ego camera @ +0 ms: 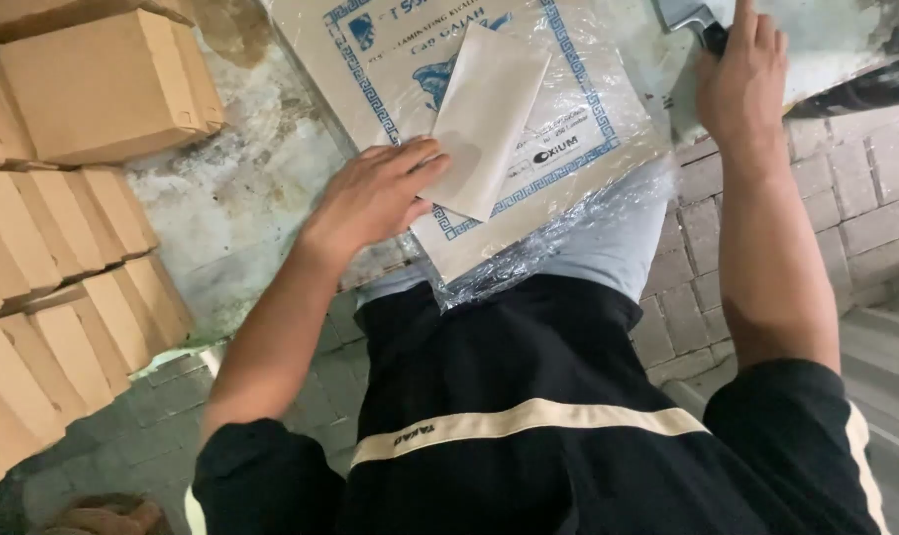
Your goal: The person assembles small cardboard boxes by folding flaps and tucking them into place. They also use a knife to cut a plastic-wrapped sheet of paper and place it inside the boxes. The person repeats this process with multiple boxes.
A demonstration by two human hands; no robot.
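The worn work surface (241, 188) runs far and left, its near edge ending over a paved brick floor (865, 218) that lies open to the right. Cardboard boxes (63, 198), a dozen or more, crowd the left side, leaving a bare strip beside them. One plastic-wrapped printed pack (568, 129) overhangs the near edge. One pale paper sheet (484, 114) lies tilted on it. The left hand (375, 193) rests flat, fingers loose on the sheet's near-left corner. The right hand (741, 74), far right, grips a dark-handled tool (702, 22).
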